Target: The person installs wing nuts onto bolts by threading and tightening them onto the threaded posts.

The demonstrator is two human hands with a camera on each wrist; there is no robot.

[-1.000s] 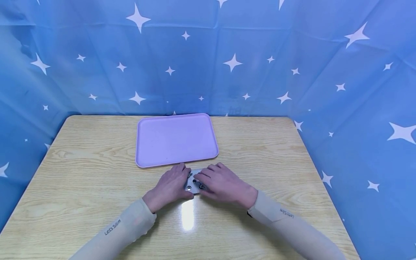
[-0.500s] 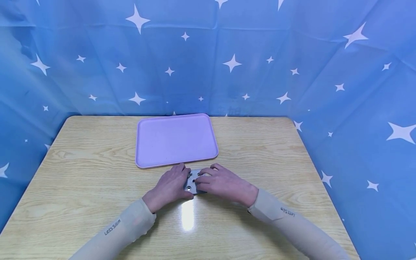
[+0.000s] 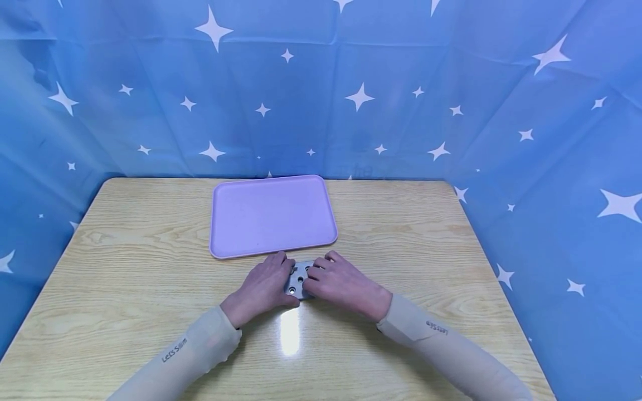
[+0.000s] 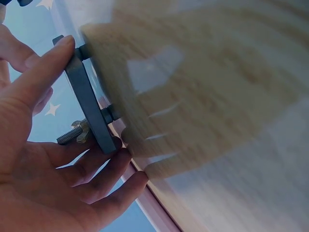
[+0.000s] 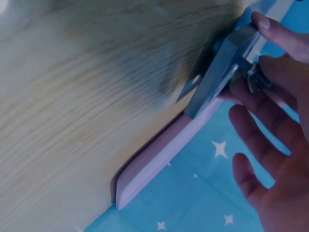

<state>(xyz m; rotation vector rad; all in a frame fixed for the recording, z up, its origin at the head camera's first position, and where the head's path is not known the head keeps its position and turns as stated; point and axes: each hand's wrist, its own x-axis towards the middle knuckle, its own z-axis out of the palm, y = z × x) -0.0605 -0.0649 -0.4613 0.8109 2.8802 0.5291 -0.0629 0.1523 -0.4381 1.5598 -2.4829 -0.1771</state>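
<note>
A small grey metal plate point(image 3: 295, 281) with round holes lies between both hands in the head view. My left hand point(image 3: 263, 282) grips it, thumb on the near edge and fingers at the far edge. In the left wrist view a bolt with a wing nut point(image 4: 83, 130) sticks up from the plate, beside the left fingers. Bolt heads point(image 4: 111, 113) stand out below the plate. My right hand point(image 3: 343, 285) is at the plate's right side. In the right wrist view its thumb and index finger pinch another wing nut point(image 5: 253, 79) on a threaded bolt; the other fingers are spread.
A purple tray point(image 3: 273, 217) lies just beyond the plate on the wooden table point(image 3: 401, 234). Blue star-printed cloth point(image 3: 321, 128) hangs behind the table and along its sides.
The right hand's fingers have shifted slightly right and curled more, baring more of the plate and its holes. The left hand and the plate stay in place.
</note>
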